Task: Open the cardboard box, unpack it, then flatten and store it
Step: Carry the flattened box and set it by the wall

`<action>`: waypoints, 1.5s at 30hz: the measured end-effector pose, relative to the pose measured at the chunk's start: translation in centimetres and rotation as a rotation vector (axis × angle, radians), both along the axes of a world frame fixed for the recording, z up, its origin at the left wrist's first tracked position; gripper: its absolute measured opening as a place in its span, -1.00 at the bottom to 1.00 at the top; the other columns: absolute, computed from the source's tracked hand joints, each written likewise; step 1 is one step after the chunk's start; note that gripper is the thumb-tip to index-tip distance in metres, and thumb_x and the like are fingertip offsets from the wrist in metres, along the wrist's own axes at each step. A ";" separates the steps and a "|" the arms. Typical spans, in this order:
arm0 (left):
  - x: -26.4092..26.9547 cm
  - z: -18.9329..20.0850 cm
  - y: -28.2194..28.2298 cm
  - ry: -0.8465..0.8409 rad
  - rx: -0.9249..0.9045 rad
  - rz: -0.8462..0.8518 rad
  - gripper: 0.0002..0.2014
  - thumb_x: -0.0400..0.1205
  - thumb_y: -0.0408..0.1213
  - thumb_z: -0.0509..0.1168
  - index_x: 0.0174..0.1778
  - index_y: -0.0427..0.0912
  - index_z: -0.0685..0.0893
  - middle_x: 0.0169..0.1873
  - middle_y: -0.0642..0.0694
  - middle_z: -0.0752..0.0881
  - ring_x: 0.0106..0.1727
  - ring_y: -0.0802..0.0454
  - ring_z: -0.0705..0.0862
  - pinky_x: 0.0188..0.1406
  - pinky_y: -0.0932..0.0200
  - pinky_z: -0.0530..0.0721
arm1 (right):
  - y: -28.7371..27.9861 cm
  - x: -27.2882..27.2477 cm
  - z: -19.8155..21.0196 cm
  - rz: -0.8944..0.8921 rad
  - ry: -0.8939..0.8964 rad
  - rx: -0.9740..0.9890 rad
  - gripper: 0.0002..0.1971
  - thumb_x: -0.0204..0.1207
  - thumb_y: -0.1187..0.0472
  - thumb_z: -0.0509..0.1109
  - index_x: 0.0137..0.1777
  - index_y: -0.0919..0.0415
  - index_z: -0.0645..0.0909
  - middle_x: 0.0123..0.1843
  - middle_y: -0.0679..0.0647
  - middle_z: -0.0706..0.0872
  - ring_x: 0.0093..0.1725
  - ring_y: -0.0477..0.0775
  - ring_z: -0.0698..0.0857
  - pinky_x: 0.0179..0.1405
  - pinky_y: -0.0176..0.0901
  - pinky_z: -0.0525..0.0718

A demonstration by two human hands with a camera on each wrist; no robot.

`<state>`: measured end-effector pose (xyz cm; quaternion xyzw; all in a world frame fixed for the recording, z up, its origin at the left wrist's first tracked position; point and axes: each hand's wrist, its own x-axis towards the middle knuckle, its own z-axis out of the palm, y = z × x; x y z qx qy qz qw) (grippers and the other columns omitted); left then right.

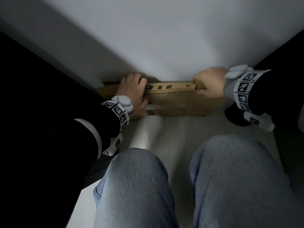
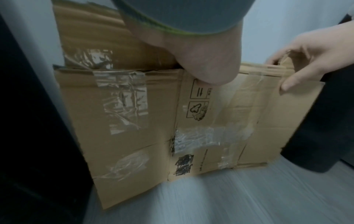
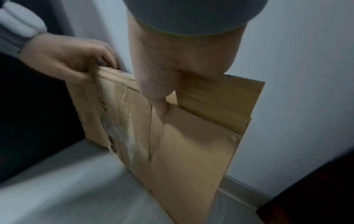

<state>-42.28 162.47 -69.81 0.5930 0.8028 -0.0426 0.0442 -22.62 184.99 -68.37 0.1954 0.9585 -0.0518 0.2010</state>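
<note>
The flattened cardboard box (image 1: 174, 102) stands on edge on the floor, close against the white wall, with torn clear tape and printed symbols on its face (image 2: 134, 121). My left hand (image 1: 133, 91) grips its top edge near the left end, thumb on the near face (image 2: 208, 66). My right hand (image 1: 209, 84) pinches the top edge at the right end, fingers behind and thumb in front (image 3: 164, 106). In the right wrist view the box (image 3: 191, 144) shows several folded layers, and the left hand (image 3: 67, 59) holds its far end.
A white wall (image 1: 164, 38) rises behind the box, with a baseboard (image 3: 245, 191) at its foot. Dark furniture flanks the gap on the left (image 1: 32, 79) and right (image 1: 287, 55). My knees in blue jeans (image 1: 136, 186) are over the pale floor (image 2: 229, 197).
</note>
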 end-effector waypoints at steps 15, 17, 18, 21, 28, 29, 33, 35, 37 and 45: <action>0.4 -0.5 1.9 -0.150 -0.061 -0.014 -0.60 0.44 -0.14 0.33 0.17 -0.22 0.58 0.08 -0.23 0.64 0.09 -0.29 0.60 0.03 -0.13 0.59 | 2.9 0.7 0.3 -0.040 -0.091 -0.040 -0.51 0.46 -0.08 0.53 0.36 0.03 0.62 0.22 0.13 0.74 0.19 0.25 0.69 0.02 -0.09 0.57; 0.2 -0.9 1.9 -0.099 -0.033 0.003 -0.65 0.49 -0.21 0.37 0.17 -0.21 0.59 0.12 -0.24 0.63 0.13 -0.32 0.59 0.02 -0.13 0.55 | 2.6 0.9 -0.5 -0.065 -0.030 0.011 -0.55 0.50 -0.05 0.49 0.36 0.05 0.61 0.16 0.18 0.75 0.15 0.28 0.70 0.00 -0.05 0.58; 0.1 -0.8 1.9 -0.077 -0.012 0.011 -0.67 0.50 -0.24 0.38 0.17 -0.22 0.59 0.14 -0.24 0.63 0.15 -0.32 0.58 0.03 -0.14 0.53 | 2.5 0.9 -0.6 -0.075 0.002 0.035 -0.57 0.52 -0.04 0.48 0.35 0.05 0.61 0.13 0.19 0.76 0.13 0.29 0.71 -0.02 -0.03 0.59; -0.3 -0.6 2.1 -0.057 0.061 0.012 -0.69 0.50 -0.34 0.39 0.17 -0.24 0.62 0.20 -0.27 0.64 0.20 -0.34 0.57 0.06 -0.14 0.51 | 2.5 0.9 -0.6 -0.104 0.075 0.074 -0.62 0.53 0.01 0.47 0.32 0.09 0.63 0.08 0.22 0.77 0.09 0.32 0.72 -0.06 0.00 0.59; 0.8 -1.8 1.6 0.184 0.156 0.009 -0.84 0.49 -0.37 0.33 -0.02 -0.23 0.67 0.01 -0.31 0.65 0.02 -0.31 0.61 -0.12 -0.11 0.53 | 2.4 1.2 -0.3 -0.094 0.192 0.106 -0.60 0.44 0.07 0.53 0.22 0.19 0.57 0.01 0.23 0.74 -0.03 0.31 0.71 -0.11 -0.02 0.60; 0.8 -1.9 1.7 0.206 0.178 0.002 -0.84 0.49 -0.37 0.34 -0.02 -0.22 0.67 -0.02 -0.29 0.66 -0.01 -0.29 0.61 -0.14 -0.11 0.54 | 2.2 1.4 -0.4 -0.063 0.207 0.115 -0.56 0.42 0.06 0.54 0.23 0.20 0.53 0.04 0.22 0.73 -0.01 0.31 0.69 -0.04 0.04 0.63; 0.9 -1.6 1.5 0.180 0.220 -0.104 -0.69 0.41 -0.29 0.38 0.08 -0.20 0.69 -0.02 -0.25 0.65 -0.02 -0.25 0.56 -0.10 -0.09 0.44 | 1.5 2.7 -0.5 0.088 0.314 0.144 -0.26 0.24 0.07 0.61 0.41 0.24 0.45 0.29 0.23 0.57 0.25 0.30 0.55 0.20 0.15 0.50; 1.1 -1.2 1.2 0.116 0.209 -0.150 -0.58 0.31 -0.27 0.36 0.11 -0.24 0.67 0.01 -0.28 0.64 0.00 -0.28 0.56 -0.06 -0.11 0.46 | 1.1 3.0 -0.3 0.144 0.360 0.153 -0.22 0.19 0.05 0.62 0.42 0.25 0.46 0.33 0.22 0.52 0.29 0.30 0.51 0.24 0.14 0.45; 1.4 -0.7 1.1 0.062 0.204 -0.177 -0.50 0.24 -0.25 0.34 0.12 -0.29 0.66 0.02 -0.30 0.63 0.01 -0.31 0.58 -0.02 -0.13 0.50 | 0.6 3.1 -0.2 0.198 0.385 0.155 -0.25 0.19 0.02 0.61 0.39 0.24 0.49 0.33 0.20 0.53 0.29 0.29 0.51 0.27 0.12 0.41; 2.1 0.1 1.3 -0.031 0.146 -0.210 -0.39 0.22 -0.03 0.36 0.17 -0.27 0.61 0.05 -0.24 0.60 0.06 -0.27 0.55 0.10 -0.09 0.46 | -0.8 1.6 -0.1 0.283 0.350 0.063 -0.36 0.26 -0.07 0.58 0.32 0.16 0.54 0.25 0.12 0.58 0.26 0.23 0.56 0.28 0.06 0.43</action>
